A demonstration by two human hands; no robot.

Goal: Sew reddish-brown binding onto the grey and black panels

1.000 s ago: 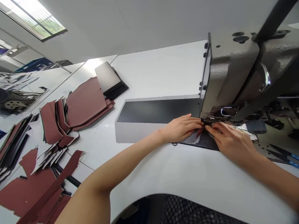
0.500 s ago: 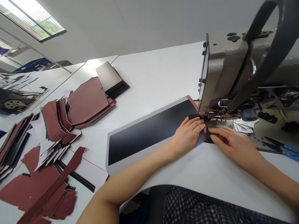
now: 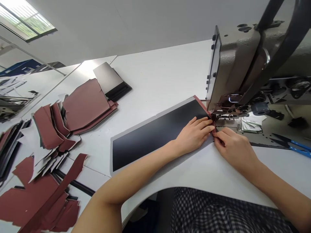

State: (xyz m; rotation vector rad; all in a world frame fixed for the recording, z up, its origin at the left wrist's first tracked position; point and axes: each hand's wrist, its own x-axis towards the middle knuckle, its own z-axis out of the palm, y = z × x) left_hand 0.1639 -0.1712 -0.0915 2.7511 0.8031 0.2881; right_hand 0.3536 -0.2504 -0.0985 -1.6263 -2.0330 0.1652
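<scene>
A long black panel [image 3: 155, 132] with a grey border lies slantwise on the white table, its right end under the presser foot of the sewing machine [image 3: 225, 71]. Along that end runs a narrow dark red strip [image 3: 199, 103]. My left hand [image 3: 194, 134] rests flat on the panel, fingers stretched out towards the needle area. At the near corner, my right hand [image 3: 233, 145] pinches the end of the red strip between thumb and forefinger. The fingertips partly hide the strip there, and the needle itself is hard to make out.
Blue-handled scissors [image 3: 295, 145] lie right of my right hand. Small white labels [image 3: 251, 124] sit on the machine bed. Stacked dark red pieces [image 3: 85, 106], black-and-grey panels [image 3: 109, 79] and red scraps [image 3: 39, 197] cover the table's left side.
My right hand has moved in to the left and closed on the near end of the red strip, which now lies straighter along the panel's end. The left hand stays on the panel.
</scene>
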